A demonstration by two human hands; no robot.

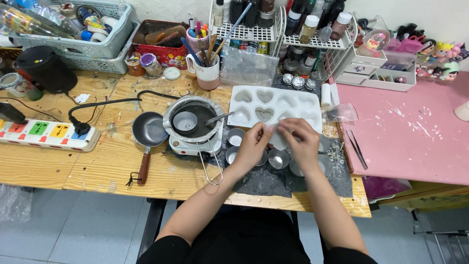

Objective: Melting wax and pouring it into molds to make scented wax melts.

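Item: small pale piece (277, 131), thin, possibly clear film or a wick tab; I could not tell which. It sat between my two hands, above the dark mat (264, 181) and just in front of the white heart mould (254, 93).

Left hand (253, 146): fingers pressed together in a pinch on the piece's left end. Right hand (302, 142): fingers pinching its right end. The piece's long axis ran left to right, from one pinch to the other; both hands were equally near it.

Beneath the hands: small round metal cups (278, 159), several, empty so far as I could see.

Left of the hands, near: dark melting pot (193, 117) on a small white hot plate (188, 145); little frying pan (149, 129), handle pointing toward me.

Support: wooden table (97, 166). Pink table (410, 132) adjoined on the right.
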